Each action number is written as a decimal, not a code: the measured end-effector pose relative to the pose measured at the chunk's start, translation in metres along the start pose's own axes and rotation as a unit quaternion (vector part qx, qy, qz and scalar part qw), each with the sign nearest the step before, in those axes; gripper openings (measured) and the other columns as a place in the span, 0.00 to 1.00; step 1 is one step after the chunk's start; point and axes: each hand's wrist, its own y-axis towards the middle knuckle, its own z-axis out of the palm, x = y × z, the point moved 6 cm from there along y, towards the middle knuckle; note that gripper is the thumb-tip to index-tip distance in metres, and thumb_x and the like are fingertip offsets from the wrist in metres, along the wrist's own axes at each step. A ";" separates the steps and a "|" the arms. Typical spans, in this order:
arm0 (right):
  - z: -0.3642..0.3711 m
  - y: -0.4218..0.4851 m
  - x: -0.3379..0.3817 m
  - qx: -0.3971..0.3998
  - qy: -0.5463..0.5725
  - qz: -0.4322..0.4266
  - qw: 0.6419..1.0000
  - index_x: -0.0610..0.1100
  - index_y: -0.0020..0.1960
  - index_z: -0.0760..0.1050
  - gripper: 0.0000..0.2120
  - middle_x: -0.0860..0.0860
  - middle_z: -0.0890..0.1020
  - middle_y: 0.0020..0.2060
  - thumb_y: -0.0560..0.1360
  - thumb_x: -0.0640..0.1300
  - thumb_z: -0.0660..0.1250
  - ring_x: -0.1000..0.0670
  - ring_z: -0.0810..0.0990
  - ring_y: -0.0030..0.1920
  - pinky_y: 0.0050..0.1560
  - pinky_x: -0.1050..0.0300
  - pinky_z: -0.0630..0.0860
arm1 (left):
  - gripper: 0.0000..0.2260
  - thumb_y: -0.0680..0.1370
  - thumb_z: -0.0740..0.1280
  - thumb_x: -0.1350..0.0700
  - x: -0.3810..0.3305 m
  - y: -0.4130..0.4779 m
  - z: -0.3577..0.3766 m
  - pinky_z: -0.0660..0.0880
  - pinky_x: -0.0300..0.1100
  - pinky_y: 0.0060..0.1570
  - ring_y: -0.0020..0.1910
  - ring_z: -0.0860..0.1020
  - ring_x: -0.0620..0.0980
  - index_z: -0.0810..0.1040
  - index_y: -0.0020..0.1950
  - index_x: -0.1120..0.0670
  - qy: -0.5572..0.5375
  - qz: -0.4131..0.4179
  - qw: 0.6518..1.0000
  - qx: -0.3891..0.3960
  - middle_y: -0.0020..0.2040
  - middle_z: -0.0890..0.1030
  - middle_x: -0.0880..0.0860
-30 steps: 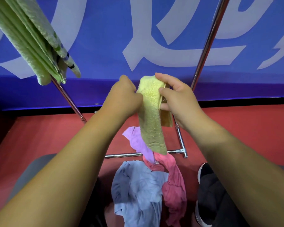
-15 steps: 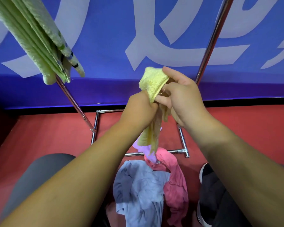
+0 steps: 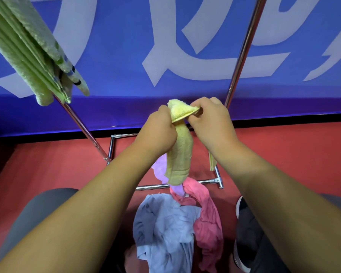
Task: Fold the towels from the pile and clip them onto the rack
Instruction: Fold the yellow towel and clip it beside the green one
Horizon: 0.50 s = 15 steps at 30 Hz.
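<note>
Left hand (image 3: 156,134) rose beside right hand (image 3: 212,123); yellow towel (image 3: 179,156) seemingly hangs straighter.

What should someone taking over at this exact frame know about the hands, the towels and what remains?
Left hand and right hand both grip the top of the yellow towel, held up, fold unfinished.
Done: green towels hang at upper left, beside a rack pole.
Waiting on the floor: blue-grey cloth, pink cloth, lilac cloth.
Left: finish this fold, clip it, then the rest.
</note>
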 end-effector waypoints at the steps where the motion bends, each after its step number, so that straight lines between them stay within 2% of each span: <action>1: 0.002 0.000 -0.003 0.000 -0.008 -0.001 1.000 0.50 0.55 0.82 0.09 0.50 0.78 0.52 0.76 0.42 0.71 0.49 0.79 0.48 0.52 0.50 0.76 | 0.02 0.80 0.59 0.65 -0.001 -0.001 0.000 0.65 0.46 0.30 0.37 0.73 0.52 0.69 0.51 0.59 0.008 0.004 1.000 0.011 0.43 0.75 0.55; 5: 0.007 -0.002 -0.011 0.004 -0.030 -0.008 1.000 0.52 0.46 0.79 0.02 0.52 0.77 0.45 0.75 0.46 0.70 0.46 0.78 0.46 0.49 0.43 0.79 | 0.03 0.80 0.58 0.66 0.000 -0.004 0.004 0.62 0.46 0.29 0.35 0.71 0.52 0.68 0.50 0.59 0.047 0.004 0.998 0.045 0.41 0.71 0.54; 7: 0.010 -0.005 -0.014 0.018 -0.054 -0.004 0.998 0.51 0.46 0.79 0.02 0.52 0.75 0.44 0.76 0.47 0.68 0.45 0.77 0.45 0.47 0.43 0.79 | 0.03 0.80 0.58 0.66 0.004 -0.006 0.006 0.67 0.49 0.32 0.39 0.73 0.58 0.69 0.52 0.61 0.052 -0.002 0.997 0.048 0.43 0.74 0.56; 9: 0.013 -0.007 -0.014 0.025 -0.070 -0.012 0.997 0.50 0.45 0.79 0.04 0.51 0.73 0.47 0.77 0.49 0.67 0.44 0.77 0.46 0.47 0.44 0.79 | 0.05 0.80 0.58 0.66 0.008 -0.008 0.005 0.72 0.53 0.39 0.43 0.76 0.62 0.71 0.54 0.61 0.040 -0.009 0.998 0.041 0.46 0.77 0.59; 12: 0.017 -0.011 -0.007 0.026 -0.057 -0.041 0.997 0.46 0.43 0.78 0.05 0.49 0.73 0.49 0.77 0.46 0.68 0.43 0.76 0.51 0.49 0.45 0.77 | 0.01 0.82 0.60 0.62 0.016 -0.011 0.003 0.69 0.52 0.35 0.40 0.76 0.60 0.70 0.51 0.59 0.012 -0.019 1.000 0.011 0.42 0.78 0.56; 15: 0.023 -0.019 0.000 0.042 -0.033 -0.046 0.998 0.42 0.43 0.78 0.04 0.47 0.76 0.45 0.76 0.42 0.69 0.43 0.77 0.46 0.49 0.45 0.74 | 0.07 0.84 0.63 0.56 0.022 -0.020 -0.004 0.71 0.51 0.35 0.39 0.76 0.59 0.71 0.48 0.57 -0.001 -0.028 0.999 -0.023 0.40 0.77 0.54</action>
